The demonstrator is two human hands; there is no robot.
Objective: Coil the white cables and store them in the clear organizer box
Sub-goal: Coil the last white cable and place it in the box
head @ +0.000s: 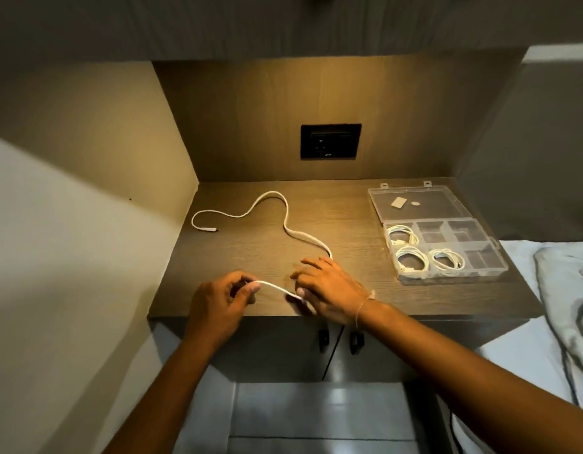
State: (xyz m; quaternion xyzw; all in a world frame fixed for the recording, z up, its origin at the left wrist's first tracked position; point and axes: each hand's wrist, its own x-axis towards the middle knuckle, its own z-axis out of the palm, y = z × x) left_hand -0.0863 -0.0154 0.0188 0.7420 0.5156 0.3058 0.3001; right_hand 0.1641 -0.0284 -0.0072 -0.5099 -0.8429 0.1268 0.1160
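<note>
The left hand (218, 298) pinches the near end of the white cable (285, 221) between thumb and fingertips, a narrow, closed grip. The right hand (329, 286) lies over the next stretch of it, fingers spread low to the worktop (349, 224); the cable passes under the palm, and whether the fingers actually close on it I cannot tell. Between the hands a short span hangs taut and raised.

Beyond the right hand the cable runs away across the worktop in loose bends to its far plug (209, 229) near the left wall. It looks flat, light and limp, so it should follow the hand readily but may twist or spring out of a loop; holding each turn at one pinch point seems the best place to take it.

The clear organizer box (493, 253) sits open at the right, well apart from the hands, its lid (418, 201) laid back. Three coiled cables (411, 260) already fill compartments at its left and middle; the others look free.
</note>
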